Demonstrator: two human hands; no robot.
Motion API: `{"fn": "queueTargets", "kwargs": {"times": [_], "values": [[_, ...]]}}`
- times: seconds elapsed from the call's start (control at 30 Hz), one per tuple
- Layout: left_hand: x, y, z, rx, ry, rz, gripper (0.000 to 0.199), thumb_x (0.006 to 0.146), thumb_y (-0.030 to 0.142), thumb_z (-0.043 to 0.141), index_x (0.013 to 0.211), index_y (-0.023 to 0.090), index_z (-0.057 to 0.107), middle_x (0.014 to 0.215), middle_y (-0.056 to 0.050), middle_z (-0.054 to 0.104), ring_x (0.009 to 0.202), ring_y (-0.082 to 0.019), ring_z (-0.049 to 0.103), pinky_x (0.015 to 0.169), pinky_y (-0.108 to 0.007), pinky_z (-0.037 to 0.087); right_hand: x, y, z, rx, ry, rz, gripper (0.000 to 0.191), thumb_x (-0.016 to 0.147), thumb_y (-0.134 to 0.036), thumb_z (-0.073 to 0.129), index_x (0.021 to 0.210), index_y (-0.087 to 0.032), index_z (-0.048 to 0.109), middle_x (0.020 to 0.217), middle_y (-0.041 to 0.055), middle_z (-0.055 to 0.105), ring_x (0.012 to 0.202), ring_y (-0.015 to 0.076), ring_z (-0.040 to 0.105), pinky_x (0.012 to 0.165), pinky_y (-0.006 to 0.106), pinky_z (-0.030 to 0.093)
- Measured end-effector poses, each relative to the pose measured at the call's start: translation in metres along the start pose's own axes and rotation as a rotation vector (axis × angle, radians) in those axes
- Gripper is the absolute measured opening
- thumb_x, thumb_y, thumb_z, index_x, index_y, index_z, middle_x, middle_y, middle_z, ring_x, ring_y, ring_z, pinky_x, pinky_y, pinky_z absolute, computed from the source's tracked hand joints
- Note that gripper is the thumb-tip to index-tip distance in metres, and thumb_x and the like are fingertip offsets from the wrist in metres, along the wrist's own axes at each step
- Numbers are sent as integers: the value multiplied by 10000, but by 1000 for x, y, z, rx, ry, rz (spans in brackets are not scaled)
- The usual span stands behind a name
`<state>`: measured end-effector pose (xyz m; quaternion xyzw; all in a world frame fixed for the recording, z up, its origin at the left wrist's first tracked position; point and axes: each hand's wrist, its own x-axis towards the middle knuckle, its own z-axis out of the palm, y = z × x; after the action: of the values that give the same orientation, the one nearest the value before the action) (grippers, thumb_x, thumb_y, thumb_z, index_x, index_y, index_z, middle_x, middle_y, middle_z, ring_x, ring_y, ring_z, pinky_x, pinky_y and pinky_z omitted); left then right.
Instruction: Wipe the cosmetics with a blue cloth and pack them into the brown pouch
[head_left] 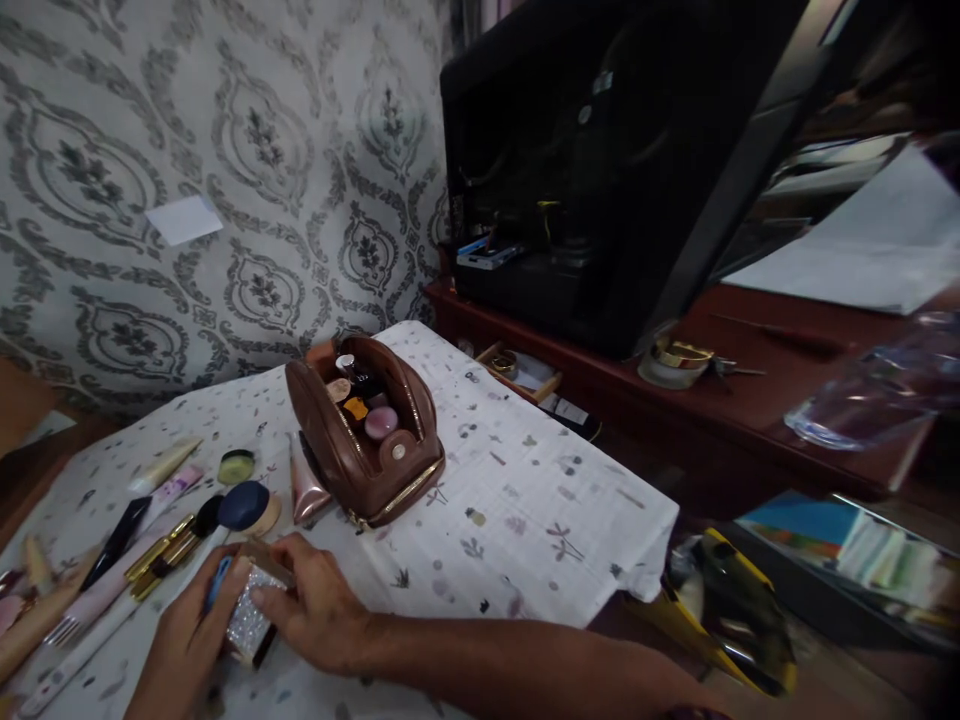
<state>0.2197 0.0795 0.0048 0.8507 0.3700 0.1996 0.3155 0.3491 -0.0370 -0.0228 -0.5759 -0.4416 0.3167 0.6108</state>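
A small glittery silver box [251, 612] is held between my left hand [184, 630] and my right hand [319, 600], near the front of the cloth. Both hands are closed on it, and something blue shows by my left fingers. Just beyond them stands an unzipped brown bag [382, 495] with cosmetics inside, among them a round pink item [381, 422]. Against the bag's left side leans a pink tube [305, 485]. A dark blue round container [244, 506] and a green-lidded jar [236, 466] sit left of the tube.
Brushes, tubes and gold-coloured sticks [161, 550] lie at the left of the patterned white cloth [517, 500]. Behind the cloth, a large black screen [585, 200] stands on a dark red shelf [742, 390]. A yellow-and-black bag [739, 610] is at the lower right.
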Motion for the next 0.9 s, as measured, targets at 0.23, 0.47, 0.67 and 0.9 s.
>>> {"fn": "queueTargets", "kwargs": {"times": [0.23,0.47,0.67,0.9], "values": [[15,11,-5,17,-18,1,547,795,715,532,974,226,703,976,-46,745,1000,-291,678,874,-347,559,-3,-11,-7,-66,47,-75,295,847,-293,549,1106,-152,562,998,110,663,912,272,634,842,404,509],[2,42,8,-128,248,-144,685,751,721,583,1198,202,596,1084,-82,682,1028,-296,653,886,-391,552,4,-1,-2,84,179,-22,322,884,-305,544,1179,-177,521,1035,86,646,952,235,624,870,382,518],[-19,40,30,-110,236,11,952,721,581,729,1502,243,301,1472,-150,463,1340,-353,474,1117,-518,391,10,3,-1,261,241,56,425,928,-387,540,1298,-193,464,1267,103,604,1212,233,550,1078,392,405],[-28,17,20,-112,205,91,907,800,525,697,1547,232,276,1580,-150,366,1448,-353,352,1187,-520,285,5,-2,-3,305,81,-4,624,945,-443,509,1477,-191,302,1463,105,483,1356,215,445,1161,384,324]]}}
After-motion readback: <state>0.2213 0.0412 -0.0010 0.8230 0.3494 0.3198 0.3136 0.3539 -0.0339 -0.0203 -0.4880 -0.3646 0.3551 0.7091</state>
